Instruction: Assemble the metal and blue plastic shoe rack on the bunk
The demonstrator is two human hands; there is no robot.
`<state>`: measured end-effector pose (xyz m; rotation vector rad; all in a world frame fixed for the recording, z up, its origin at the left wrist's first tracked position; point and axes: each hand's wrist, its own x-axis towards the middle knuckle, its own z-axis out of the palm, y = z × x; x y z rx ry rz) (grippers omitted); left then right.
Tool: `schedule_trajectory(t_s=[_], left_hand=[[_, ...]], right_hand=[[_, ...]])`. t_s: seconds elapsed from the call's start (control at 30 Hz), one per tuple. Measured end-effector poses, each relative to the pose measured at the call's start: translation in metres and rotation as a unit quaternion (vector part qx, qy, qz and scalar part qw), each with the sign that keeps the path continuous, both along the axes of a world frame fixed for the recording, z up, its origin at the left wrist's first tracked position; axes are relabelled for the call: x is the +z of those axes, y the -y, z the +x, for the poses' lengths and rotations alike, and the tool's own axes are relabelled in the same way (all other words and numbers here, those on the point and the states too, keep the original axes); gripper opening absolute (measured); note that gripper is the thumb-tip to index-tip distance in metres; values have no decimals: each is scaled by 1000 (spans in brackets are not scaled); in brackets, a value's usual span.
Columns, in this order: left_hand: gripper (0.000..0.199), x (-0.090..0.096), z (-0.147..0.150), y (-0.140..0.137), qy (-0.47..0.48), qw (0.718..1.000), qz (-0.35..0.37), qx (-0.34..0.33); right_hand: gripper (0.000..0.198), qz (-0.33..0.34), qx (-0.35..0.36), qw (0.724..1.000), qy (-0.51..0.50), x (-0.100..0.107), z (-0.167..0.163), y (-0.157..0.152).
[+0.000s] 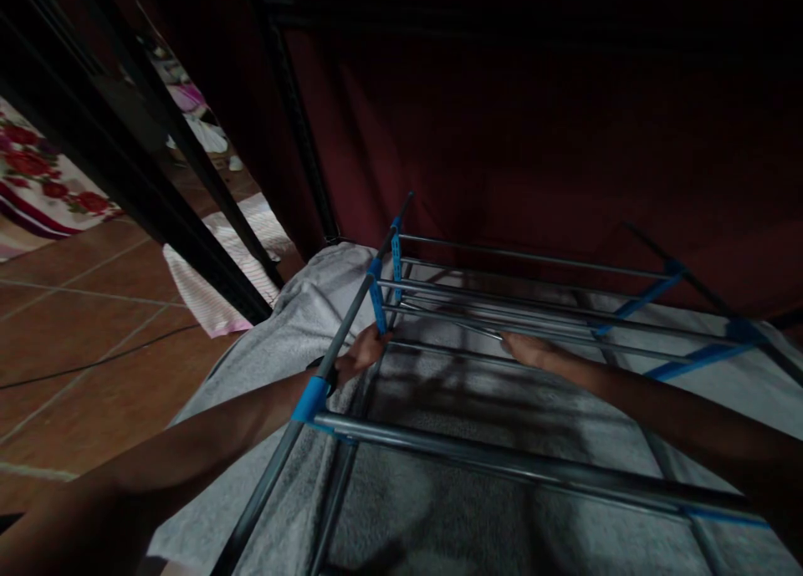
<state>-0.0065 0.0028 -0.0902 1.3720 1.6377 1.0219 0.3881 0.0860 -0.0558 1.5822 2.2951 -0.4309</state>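
Note:
A rack of grey metal tubes [502, 449] with blue plastic connectors stands or lies on a grey blanket [401, 509]. On the left side, my left hand [362, 352] is closed around the lower end of a blue connector [377, 304]. A dark band circles that wrist. My right hand [525, 349] reaches in among the tubes from the right, its fingers closed on the near end of a thin metal tube [455, 321]. The far end of this tube lies close to the left-side connectors. More blue connectors [703, 359] join the tubes at the right.
A dark red curtain [533, 158] hangs behind the rack. Dark metal posts [135, 166] slant across the left. Beyond them are a tiled floor [94, 333] with a thin cable [113, 354], a striped cloth [210, 271] and a flowered cloth [50, 175].

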Motion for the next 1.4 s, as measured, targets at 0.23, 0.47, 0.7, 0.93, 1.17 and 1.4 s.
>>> schedule_trajectory(t_s=[0.23,0.47,0.7,0.93,1.17,1.4], left_hand=[[15,3,-2,2,-38,999,11,-14],[15,17,5,7,-34,999,23,-6],[30,15,7,3,-13,999,35,7],[28,18,6,1,43,999,20,-15],[34,25,8,5,110,994,0,-16],[34,29,10,7,130,991,-9,-23]], right_hand=[[39,26,60,994,-82,14,9,26],[32,21,103,990,-89,40,16,43],[38,7,114,990,-82,47,29,52],[37,7,104,984,-141,56,39,57],[37,16,108,981,-162,50,35,56],[41,24,120,975,-185,47,34,55]])
